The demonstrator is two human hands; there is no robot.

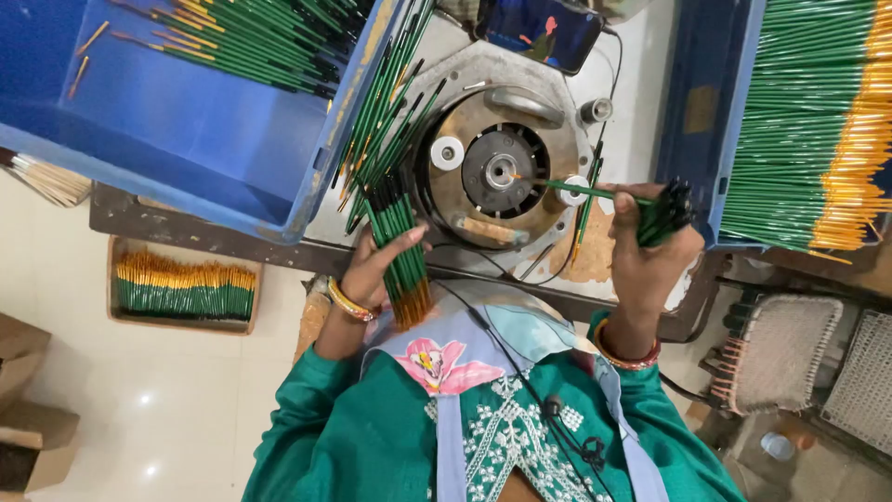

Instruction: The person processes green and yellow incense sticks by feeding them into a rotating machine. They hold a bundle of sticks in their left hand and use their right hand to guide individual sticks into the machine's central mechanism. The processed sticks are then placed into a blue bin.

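Note:
My left hand (376,265) grips a bundle of green pencils with orange ends (401,249), held upright in front of a round metal machine (497,172). My right hand (650,251) clutches another bunch of green pencils (667,216) and holds one single green pencil (581,191) out to the left, its tip at the machine's central hole (503,171). Loose green pencils (386,121) lean between the machine and a blue crate.
A blue crate (177,139) with several green pencils sits at the upper left. Another blue crate (715,102) full of green and orange pencils is at the right. A phone (539,33) lies behind the machine. A cardboard tray of pencils (183,288) rests on the floor, woven stools (785,353) at right.

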